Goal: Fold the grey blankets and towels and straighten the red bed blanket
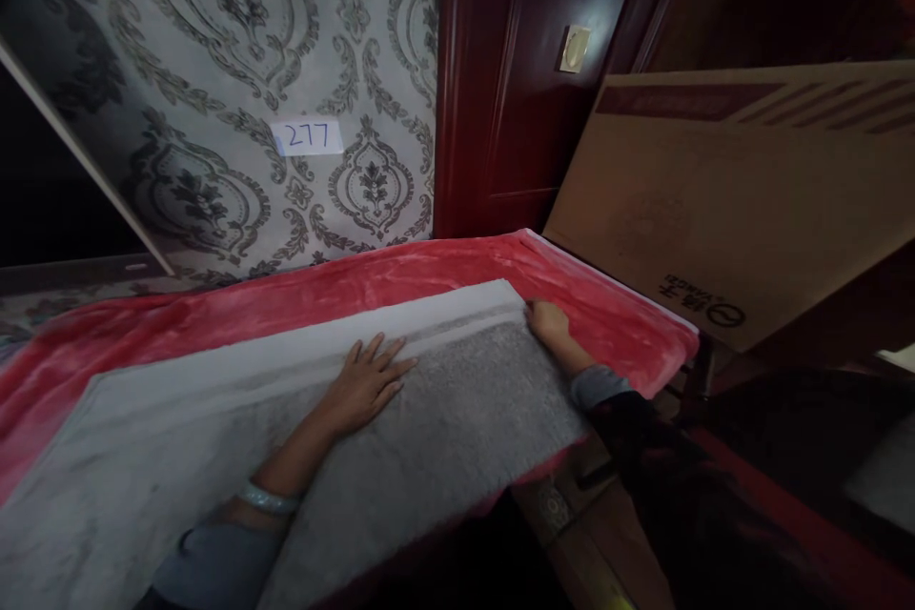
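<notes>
One grey cloth [457, 410] lies on one red cover [615, 319]. The left grip [366, 385] spreads flat, holding nothing; the right grip [549, 320] pinches the cloth's edge.

Your right hand's [549, 322] fingertips are obscured at the edge of the gray cloth [457, 410]; whether you pinch it cannot be determined. Your left hand [361, 391] conceals its own palm. The cloth is cut off at the left and bottom edges, the dark screen [57, 181] at the left, the cardboard box [758, 200] at the right; the lettering in its dark band is illegible.
</notes>
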`<control>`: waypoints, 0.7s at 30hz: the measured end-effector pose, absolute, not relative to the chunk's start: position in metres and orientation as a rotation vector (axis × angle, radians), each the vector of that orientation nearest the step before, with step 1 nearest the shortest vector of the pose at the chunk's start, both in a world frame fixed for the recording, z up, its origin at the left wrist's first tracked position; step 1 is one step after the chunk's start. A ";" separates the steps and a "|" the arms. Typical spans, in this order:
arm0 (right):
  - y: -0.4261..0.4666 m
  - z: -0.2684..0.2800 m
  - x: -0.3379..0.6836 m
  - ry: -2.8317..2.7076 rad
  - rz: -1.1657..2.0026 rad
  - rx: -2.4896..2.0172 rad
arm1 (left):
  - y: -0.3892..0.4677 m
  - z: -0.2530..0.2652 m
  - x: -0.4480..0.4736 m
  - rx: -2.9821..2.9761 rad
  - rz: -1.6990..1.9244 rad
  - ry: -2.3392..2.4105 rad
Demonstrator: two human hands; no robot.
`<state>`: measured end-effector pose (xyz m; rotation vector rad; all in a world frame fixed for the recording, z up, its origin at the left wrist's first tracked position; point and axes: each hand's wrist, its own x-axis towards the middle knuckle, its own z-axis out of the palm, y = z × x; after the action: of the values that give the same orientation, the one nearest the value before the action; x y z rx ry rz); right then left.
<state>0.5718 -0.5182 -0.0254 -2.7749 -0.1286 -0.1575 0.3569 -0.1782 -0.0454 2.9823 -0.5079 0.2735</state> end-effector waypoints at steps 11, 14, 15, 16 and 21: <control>-0.468 -0.060 0.504 -0.698 -0.192 -2.993 | -0.187 -0.043 0.352 2.993 0.240 -0.464; -0.474 -0.067 0.506 -0.709 -0.180 -3.012 | -0.193 -0.043 0.343 3.028 0.238 -0.212; -0.475 -0.070 0.508 -0.719 -0.186 -3.007 | -0.192 -0.043 0.339 3.033 0.239 -0.108; -0.477 -0.073 0.511 -0.738 -0.205 -2.993 | -0.188 -0.043 0.335 3.035 0.237 0.005; -0.483 -0.096 0.523 -0.793 -0.303 -2.889 | -0.136 -0.040 0.293 2.997 0.175 0.580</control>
<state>0.5232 -0.4832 -0.0956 -2.8892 -0.7931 -0.3030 0.2925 -0.1360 -0.0404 2.9975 0.5799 0.1748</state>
